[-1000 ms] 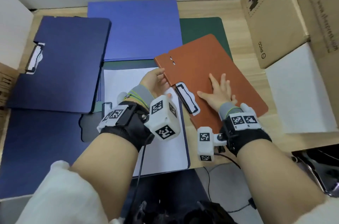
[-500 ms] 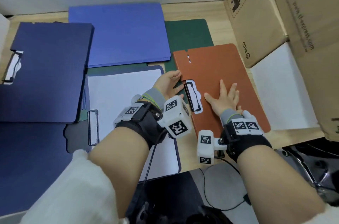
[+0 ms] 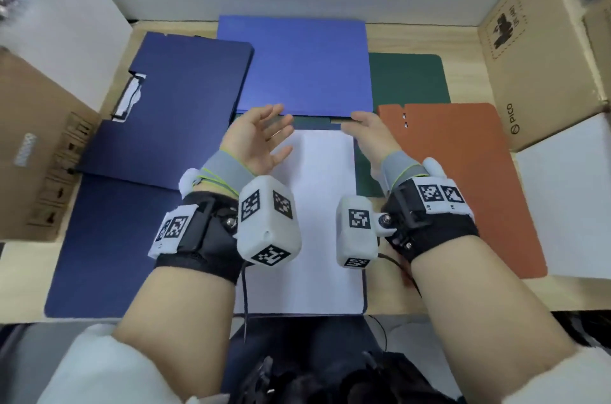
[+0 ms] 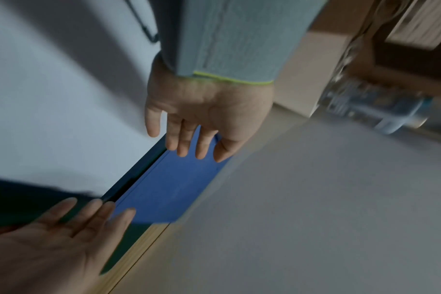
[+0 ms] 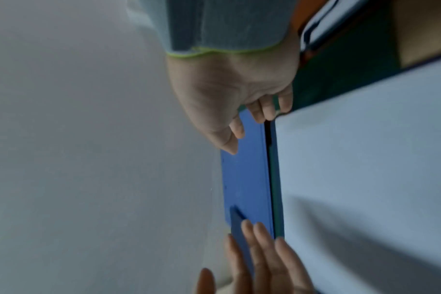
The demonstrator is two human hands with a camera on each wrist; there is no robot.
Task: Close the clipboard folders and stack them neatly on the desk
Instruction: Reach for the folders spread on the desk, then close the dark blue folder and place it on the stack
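An open blue clipboard folder lies in the middle of the desk, its cover (image 3: 294,66) flat at the back and white paper (image 3: 324,221) on the near half. My left hand (image 3: 281,132) and right hand (image 3: 360,129) hover at the cover's near edge, palms facing each other, fingers straight and holding nothing. In the left wrist view my left hand (image 4: 189,147) has its fingertips over the cover (image 4: 169,189). My right hand (image 5: 248,133) is at the cover's (image 5: 244,179) corner. An orange folder (image 3: 463,178) lies closed on the right. A navy folder (image 3: 172,112) lies open on the left.
A green folder (image 3: 406,79) lies under the others. Cardboard boxes (image 3: 535,56) and a white box (image 3: 568,205) crowd the right side. Another cardboard box (image 3: 36,145) and a white box (image 3: 66,23) stand on the left. The wall runs along the back.
Both hands have left the orange folder, which now lies closed with its clip hidden, and moved left and back to the blue cover's near edge. The head view has swung left.
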